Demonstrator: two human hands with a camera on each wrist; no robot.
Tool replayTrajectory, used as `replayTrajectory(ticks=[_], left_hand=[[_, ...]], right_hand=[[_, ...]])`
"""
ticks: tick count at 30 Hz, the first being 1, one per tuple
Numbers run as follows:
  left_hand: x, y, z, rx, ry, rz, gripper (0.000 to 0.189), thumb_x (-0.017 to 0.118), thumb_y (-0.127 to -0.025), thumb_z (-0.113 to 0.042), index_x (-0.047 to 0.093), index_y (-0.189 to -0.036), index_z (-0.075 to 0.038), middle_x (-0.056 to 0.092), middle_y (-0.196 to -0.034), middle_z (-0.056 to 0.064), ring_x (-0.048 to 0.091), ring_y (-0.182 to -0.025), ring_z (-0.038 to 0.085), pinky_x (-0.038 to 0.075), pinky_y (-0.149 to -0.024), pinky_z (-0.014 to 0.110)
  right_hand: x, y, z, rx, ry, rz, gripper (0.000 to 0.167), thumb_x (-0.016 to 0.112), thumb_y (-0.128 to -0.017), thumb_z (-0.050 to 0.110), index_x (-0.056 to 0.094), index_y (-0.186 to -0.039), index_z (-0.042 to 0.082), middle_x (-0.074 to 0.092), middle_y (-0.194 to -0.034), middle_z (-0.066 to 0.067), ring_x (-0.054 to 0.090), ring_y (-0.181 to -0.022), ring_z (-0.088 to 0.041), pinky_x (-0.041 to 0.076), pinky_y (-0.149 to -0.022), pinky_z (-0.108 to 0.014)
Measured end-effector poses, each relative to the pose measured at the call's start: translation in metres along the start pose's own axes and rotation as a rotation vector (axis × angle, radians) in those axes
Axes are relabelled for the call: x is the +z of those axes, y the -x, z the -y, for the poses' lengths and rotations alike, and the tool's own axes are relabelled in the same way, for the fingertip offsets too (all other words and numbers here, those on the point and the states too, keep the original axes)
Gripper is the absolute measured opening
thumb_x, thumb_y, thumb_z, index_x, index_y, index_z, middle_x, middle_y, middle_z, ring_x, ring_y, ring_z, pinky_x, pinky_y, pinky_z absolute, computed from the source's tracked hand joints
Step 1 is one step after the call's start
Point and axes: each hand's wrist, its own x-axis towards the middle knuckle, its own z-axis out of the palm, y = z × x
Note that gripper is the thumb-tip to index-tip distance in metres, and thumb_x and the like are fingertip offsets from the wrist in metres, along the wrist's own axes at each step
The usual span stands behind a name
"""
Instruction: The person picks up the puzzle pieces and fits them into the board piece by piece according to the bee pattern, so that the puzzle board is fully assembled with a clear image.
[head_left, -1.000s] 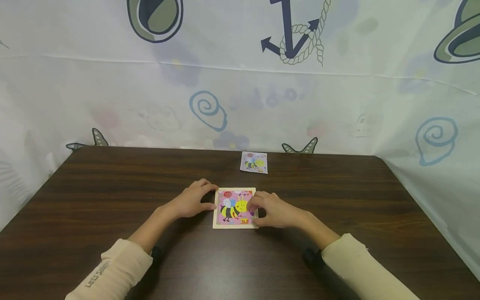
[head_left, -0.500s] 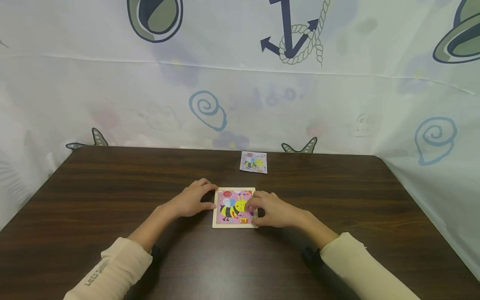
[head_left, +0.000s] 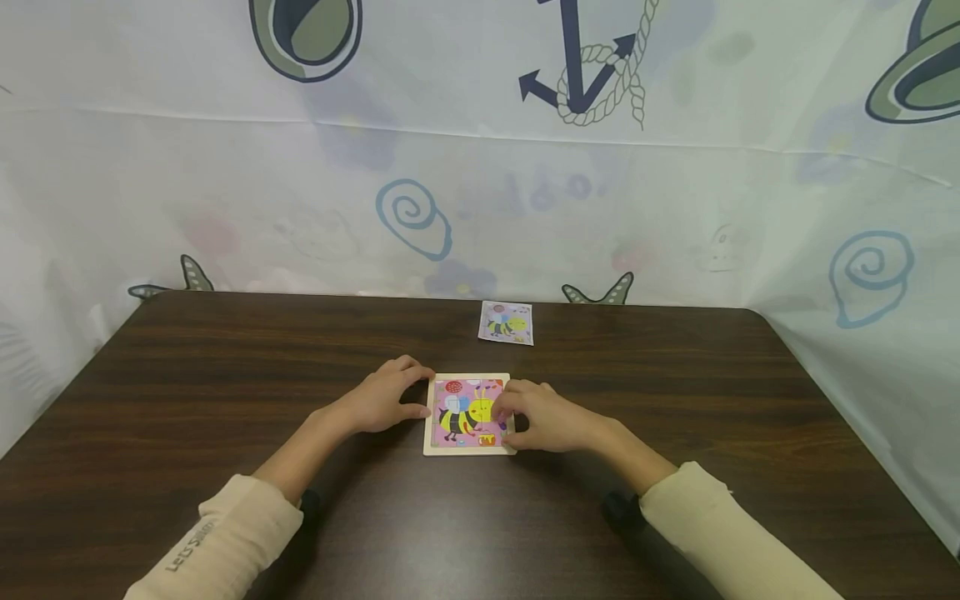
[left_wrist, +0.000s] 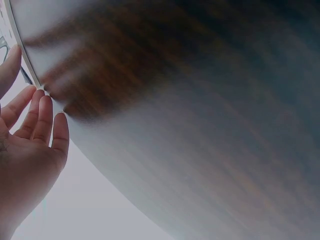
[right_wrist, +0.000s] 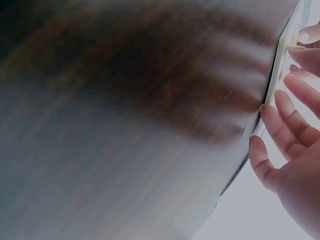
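A small square jigsaw puzzle point(head_left: 461, 417) with a bee picture on pink lies in a pale wooden frame point(head_left: 457, 452) on the table. My left hand point(head_left: 381, 397) is at its left side, thumb and index fingertips right at the border. From the right, my right hand point(head_left: 553, 418) reaches over the puzzle, index fingertip over the picture and thumb near the lower right corner. These fingers hide part of the right side. In the left wrist view the left hand point(left_wrist: 32, 135) has loosely extended fingers. Relaxed fingers of the right hand point(right_wrist: 295, 130) show beside the frame edge point(right_wrist: 272, 82).
Behind the puzzle lies a printed card point(head_left: 506, 323) with the same bee picture. The dark wooden table point(head_left: 225, 375) extends to both sides. A pale patterned cloth point(head_left: 480, 167) hangs beyond its far edge.
Both hands keep nearly the same places at the puzzle's sides. The right index finger shifts very slightly over the picture, and the whole head view moves a little.
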Motion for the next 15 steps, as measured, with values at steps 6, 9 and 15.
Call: replayTrajectory(ticks=[6,9,15], left_hand=[[0.0002,0.0002,0.0003,-0.002,0.002,0.000,0.050,0.068,-0.083,-0.023,0.051,-0.125,-0.001,0.047,-0.119,0.016,0.044,-0.109,0.033,0.040,-0.090,0.048],[0.0008,0.0012,0.0010,0.001,0.005,-0.002,0.050,0.067,-0.084,-0.024,0.051,-0.125,0.000,0.047,-0.119,0.016,0.044,-0.109,0.033,0.039,-0.090,0.048],[0.0027,0.0036,0.0025,0.016,-0.016,-0.016,0.051,0.068,-0.083,-0.024,0.051,-0.125,0.000,0.048,-0.118,0.016,0.045,-0.108,0.032,0.040,-0.089,0.048]], right_hand=[[0.0002,-0.0007,0.0016,0.018,-0.007,0.002,0.027,0.070,-0.080,0.018,0.063,-0.105,0.011,0.052,-0.103,0.001,0.047,-0.099,-0.015,0.033,-0.084,-0.038],[0.0004,-0.0004,0.0023,0.024,-0.014,0.005,0.027,0.070,-0.080,0.017,0.063,-0.105,0.010,0.052,-0.103,0.001,0.047,-0.099,-0.015,0.033,-0.085,-0.039],[0.0016,0.0026,0.0001,0.013,-0.001,-0.009,0.028,0.069,-0.081,0.020,0.063,-0.107,0.011,0.052,-0.103,0.001,0.047,-0.097,-0.015,0.034,-0.085,-0.039]])
